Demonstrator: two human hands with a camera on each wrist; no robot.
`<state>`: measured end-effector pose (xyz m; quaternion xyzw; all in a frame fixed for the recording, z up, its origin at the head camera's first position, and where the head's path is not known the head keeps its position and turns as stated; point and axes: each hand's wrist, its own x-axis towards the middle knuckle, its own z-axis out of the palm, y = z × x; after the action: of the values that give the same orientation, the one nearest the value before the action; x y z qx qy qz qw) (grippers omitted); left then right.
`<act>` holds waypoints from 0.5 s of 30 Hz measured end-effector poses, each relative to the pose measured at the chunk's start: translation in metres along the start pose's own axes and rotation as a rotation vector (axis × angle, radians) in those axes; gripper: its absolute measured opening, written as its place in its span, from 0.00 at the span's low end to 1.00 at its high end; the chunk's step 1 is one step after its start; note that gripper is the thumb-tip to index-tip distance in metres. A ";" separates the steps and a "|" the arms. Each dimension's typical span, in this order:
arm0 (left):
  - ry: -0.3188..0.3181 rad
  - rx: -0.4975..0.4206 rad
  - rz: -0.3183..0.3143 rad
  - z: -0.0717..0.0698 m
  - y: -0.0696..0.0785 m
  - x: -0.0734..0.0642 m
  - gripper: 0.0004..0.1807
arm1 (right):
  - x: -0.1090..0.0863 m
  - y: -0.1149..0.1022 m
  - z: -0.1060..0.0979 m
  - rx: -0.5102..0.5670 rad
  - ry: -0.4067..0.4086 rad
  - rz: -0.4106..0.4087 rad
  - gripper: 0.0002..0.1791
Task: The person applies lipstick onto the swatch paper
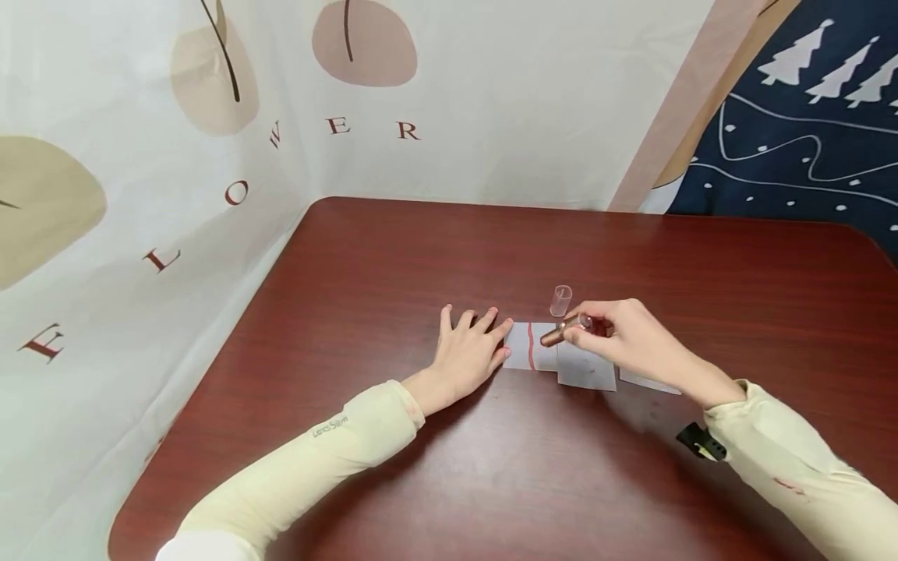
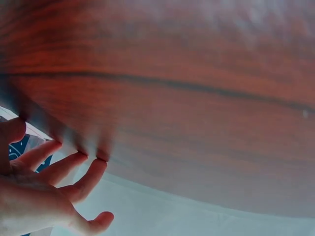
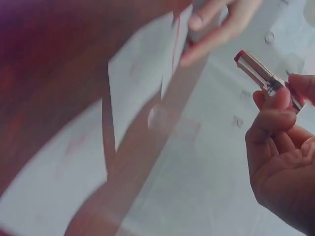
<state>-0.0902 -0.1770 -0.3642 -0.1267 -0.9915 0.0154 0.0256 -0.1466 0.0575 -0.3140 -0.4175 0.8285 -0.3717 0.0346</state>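
My right hand (image 1: 634, 339) pinches an uncapped lipstick (image 1: 563, 330) between thumb and fingers, above a small white paper (image 1: 517, 343). A wavy red stripe (image 1: 531, 347) crosses that paper. In the right wrist view, the red tip of the lipstick (image 3: 256, 70) points away from the hand. My left hand (image 1: 467, 354) lies spread, its thumb and index fingertip at the paper's left edge and its other fingertips on the table. Beyond the paper a clear cap (image 1: 561, 301) stands on the table.
A second white paper (image 1: 588, 372) overlaps the first one's right side. Farther right, another sheet (image 1: 652, 382) is partly hidden by my right wrist. The reddish-brown table (image 1: 407, 265) meets a cloth backdrop (image 1: 505, 117) behind and at the left. A black device (image 1: 700, 442) sits at my right wrist.
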 end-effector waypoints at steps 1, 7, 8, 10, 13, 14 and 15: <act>-0.002 -0.006 -0.003 0.000 0.000 0.000 0.25 | -0.003 0.002 -0.005 0.025 -0.013 0.028 0.06; 0.043 -0.041 0.009 -0.001 0.001 -0.001 0.25 | -0.024 0.021 -0.027 0.306 -0.082 0.234 0.16; 0.062 -0.041 0.018 -0.002 0.001 -0.001 0.24 | -0.028 0.025 -0.029 0.341 -0.080 0.260 0.18; 0.105 -0.039 0.038 -0.005 0.004 -0.001 0.22 | -0.034 0.032 -0.033 0.377 -0.063 0.306 0.18; 0.156 -0.039 0.097 -0.010 0.013 0.001 0.20 | -0.041 0.039 -0.035 0.370 -0.026 0.337 0.18; 0.160 -0.042 0.119 -0.011 0.018 0.002 0.20 | -0.042 0.041 -0.035 0.350 -0.018 0.340 0.19; 0.162 -0.047 0.142 -0.013 0.022 0.003 0.20 | -0.042 0.042 -0.035 0.324 -0.012 0.342 0.19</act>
<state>-0.0868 -0.1547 -0.3522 -0.1981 -0.9748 -0.0165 0.1015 -0.1597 0.1241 -0.3263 -0.2622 0.8165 -0.4859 0.1687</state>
